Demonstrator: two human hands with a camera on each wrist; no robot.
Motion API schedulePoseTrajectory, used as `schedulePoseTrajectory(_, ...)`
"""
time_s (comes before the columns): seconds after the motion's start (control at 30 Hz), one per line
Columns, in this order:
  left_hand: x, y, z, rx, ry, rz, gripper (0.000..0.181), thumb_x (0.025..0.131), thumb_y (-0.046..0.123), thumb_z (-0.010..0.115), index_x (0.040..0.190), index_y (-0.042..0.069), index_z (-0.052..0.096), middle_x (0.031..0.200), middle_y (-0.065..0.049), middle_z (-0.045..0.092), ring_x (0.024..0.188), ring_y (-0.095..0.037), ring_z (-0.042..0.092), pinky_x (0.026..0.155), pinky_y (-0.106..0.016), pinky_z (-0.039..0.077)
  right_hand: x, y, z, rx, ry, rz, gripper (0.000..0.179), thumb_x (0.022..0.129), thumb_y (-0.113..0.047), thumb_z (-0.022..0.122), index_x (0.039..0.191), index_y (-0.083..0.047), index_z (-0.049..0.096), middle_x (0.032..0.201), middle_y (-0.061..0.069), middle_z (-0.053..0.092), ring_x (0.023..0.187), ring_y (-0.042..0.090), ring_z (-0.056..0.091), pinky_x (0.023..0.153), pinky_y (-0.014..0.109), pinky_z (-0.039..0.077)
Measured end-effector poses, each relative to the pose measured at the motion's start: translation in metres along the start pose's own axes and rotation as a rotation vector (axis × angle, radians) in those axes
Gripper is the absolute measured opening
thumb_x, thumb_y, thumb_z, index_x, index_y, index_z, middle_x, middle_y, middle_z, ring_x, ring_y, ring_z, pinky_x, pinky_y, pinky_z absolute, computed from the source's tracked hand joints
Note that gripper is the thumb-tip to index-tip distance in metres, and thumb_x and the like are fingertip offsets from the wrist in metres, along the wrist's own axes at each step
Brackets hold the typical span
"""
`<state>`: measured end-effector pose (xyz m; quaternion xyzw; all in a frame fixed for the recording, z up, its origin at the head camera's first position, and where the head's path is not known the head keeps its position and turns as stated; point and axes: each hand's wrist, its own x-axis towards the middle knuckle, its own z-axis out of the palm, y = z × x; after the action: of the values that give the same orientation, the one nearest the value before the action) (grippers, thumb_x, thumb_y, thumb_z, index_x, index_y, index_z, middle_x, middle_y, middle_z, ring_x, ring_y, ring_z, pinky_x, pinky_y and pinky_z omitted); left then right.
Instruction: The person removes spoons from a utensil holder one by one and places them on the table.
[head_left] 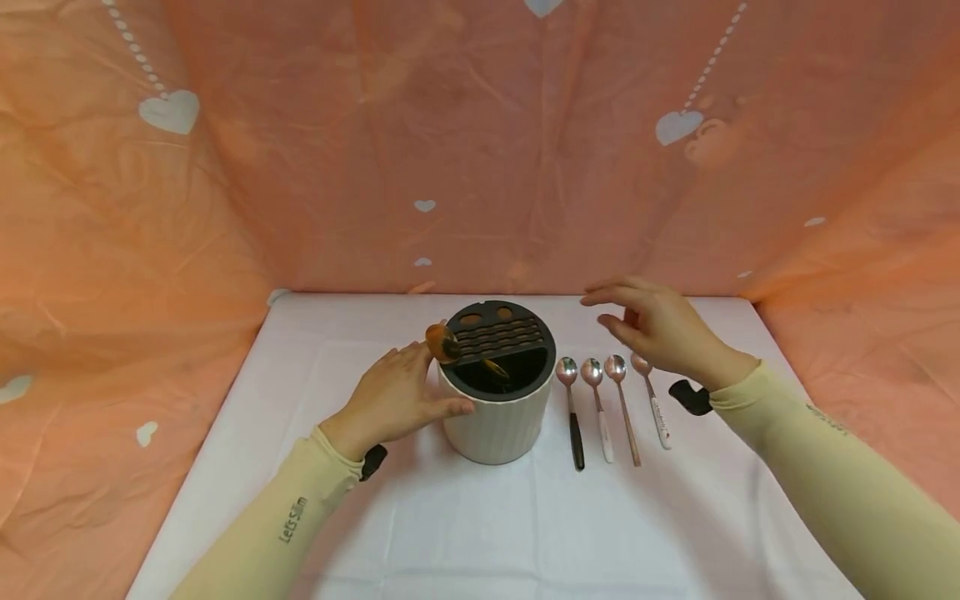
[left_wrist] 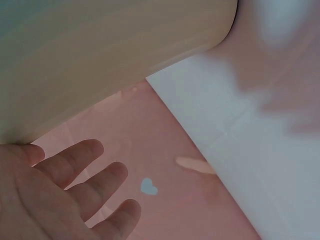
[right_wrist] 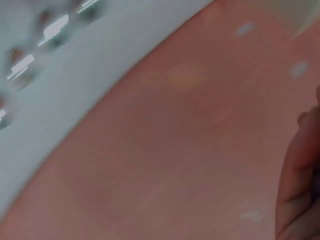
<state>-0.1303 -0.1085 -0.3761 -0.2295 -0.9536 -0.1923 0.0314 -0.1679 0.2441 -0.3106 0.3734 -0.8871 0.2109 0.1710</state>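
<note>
A white ribbed utensil holder (head_left: 493, 433) with a dark slotted lid (head_left: 498, 333) stands upright on the table. My left hand (head_left: 397, 396) rests against its left side, thumb toward the front and fingers behind; in the left wrist view the fingers (left_wrist: 105, 182) are spread beside the holder wall (left_wrist: 115, 55). A brownish, shiny spoon (head_left: 442, 342) sits in the holder, its bowl above the left rim. My right hand (head_left: 648, 325) hovers over the back right with loosely bent fingers, holding nothing. Several spoons (head_left: 592, 372) lie side by side below and left of it.
A white cloth covers the table (head_left: 480, 533). Orange-pink fabric (head_left: 480, 167) with pale hearts hangs behind it and along both sides. The spoon row starts close to the holder's right side, with bowls toward the back and handles toward the front.
</note>
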Motion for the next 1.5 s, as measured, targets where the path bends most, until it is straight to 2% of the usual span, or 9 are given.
schedulePoseTrajectory(0.1,0.0,-0.001,0.001,-0.005,-0.012,-0.014,0.107,0.064,0.085,0.045,0.147,0.021,0.022,0.135,-0.003,0.046,0.119,-0.019,0.045,0.101,-0.047,0.03,0.022,-0.038,0.004,0.092,-0.038,-0.166,0.035,0.083,-0.009,0.067,0.116,-0.019,0.064,0.122,-0.002,0.055,0.063,-0.002,0.047,0.055,0.017,0.042)
schedulePoseTrajectory(0.17,0.0,-0.001,0.002,-0.003,-0.021,-0.021,0.107,0.064,0.085,0.045,0.147,0.021,0.022,0.133,-0.003,0.048,0.118,-0.02,0.046,0.101,-0.047,0.03,0.032,-0.058,0.008,0.142,-0.078,-0.233,0.035,0.084,-0.012,0.065,0.118,-0.019,0.063,0.125,-0.003,0.054,0.067,-0.001,0.049,0.056,0.017,0.042)
schedulePoseTrajectory(0.27,0.0,-0.002,0.004,0.004,-0.032,-0.028,0.107,0.064,0.085,0.044,0.147,0.021,0.023,0.131,-0.005,0.05,0.118,-0.021,0.046,0.101,-0.046,0.029,0.042,-0.078,0.012,0.187,-0.14,-0.284,0.034,0.085,-0.012,0.064,0.119,-0.018,0.062,0.126,-0.004,0.052,0.082,0.003,0.054,0.063,0.02,0.044)
schedulePoseTrajectory(0.4,0.001,-0.003,0.004,0.027,-0.042,-0.028,0.108,0.064,0.086,0.043,0.147,0.02,0.022,0.131,-0.007,0.049,0.119,-0.024,0.045,0.102,-0.046,0.028,0.05,-0.09,0.014,0.196,-0.222,-0.324,0.034,0.084,-0.006,0.06,0.116,-0.019,0.063,0.123,-0.007,0.053,0.106,0.006,0.052,0.076,0.025,0.046)
schedulePoseTrajectory(0.6,0.002,-0.002,0.003,0.034,-0.056,-0.031,0.108,0.064,0.086,0.041,0.148,0.02,0.02,0.135,-0.006,0.046,0.122,-0.025,0.043,0.103,-0.047,0.026,0.052,-0.094,0.018,0.197,-0.318,-0.348,0.04,0.082,0.003,0.053,0.115,-0.019,0.062,0.121,-0.012,0.055,0.111,0.005,0.05,0.079,0.025,0.046)
schedulePoseTrajectory(0.93,0.002,-0.001,0.0,0.043,-0.058,-0.03,0.109,0.064,0.087,0.041,0.148,0.02,0.018,0.136,-0.006,0.045,0.123,-0.024,0.042,0.103,-0.046,0.026,0.049,-0.088,0.018,0.125,-0.375,-0.314,0.04,0.083,-0.001,0.053,0.116,-0.022,0.062,0.123,-0.013,0.054,0.113,0.004,0.048,0.08,0.028,0.047)
schedulePoseTrajectory(1.1,0.001,-0.001,0.0,0.037,-0.049,-0.018,0.107,0.065,0.086,0.041,0.148,0.022,0.016,0.136,-0.005,0.044,0.122,-0.023,0.043,0.103,-0.047,0.027,0.049,-0.087,0.017,0.065,-0.386,-0.303,0.04,0.084,-0.003,0.053,0.118,-0.023,0.062,0.123,-0.016,0.053,0.11,0.005,0.051,0.077,0.029,0.049)
schedulePoseTrajectory(1.2,0.001,-0.001,-0.001,0.033,-0.048,-0.02,0.107,0.066,0.085,0.042,0.148,0.023,0.015,0.136,-0.005,0.045,0.122,-0.023,0.043,0.103,-0.047,0.027,0.049,-0.088,0.014,0.032,-0.386,-0.303,0.039,0.085,-0.004,0.053,0.117,-0.023,0.062,0.122,-0.017,0.053,0.101,0.006,0.055,0.072,0.028,0.049)
schedulePoseTrajectory(1.5,0.0,-0.001,-0.002,0.023,-0.042,-0.021,0.107,0.065,0.085,0.042,0.148,0.023,0.017,0.136,-0.005,0.045,0.122,-0.022,0.043,0.102,-0.048,0.028,0.041,-0.089,0.004,-0.01,-0.379,-0.296,0.036,0.086,-0.007,0.052,0.117,-0.022,0.063,0.124,-0.013,0.054,0.092,0.007,0.06,0.066,0.027,0.049)
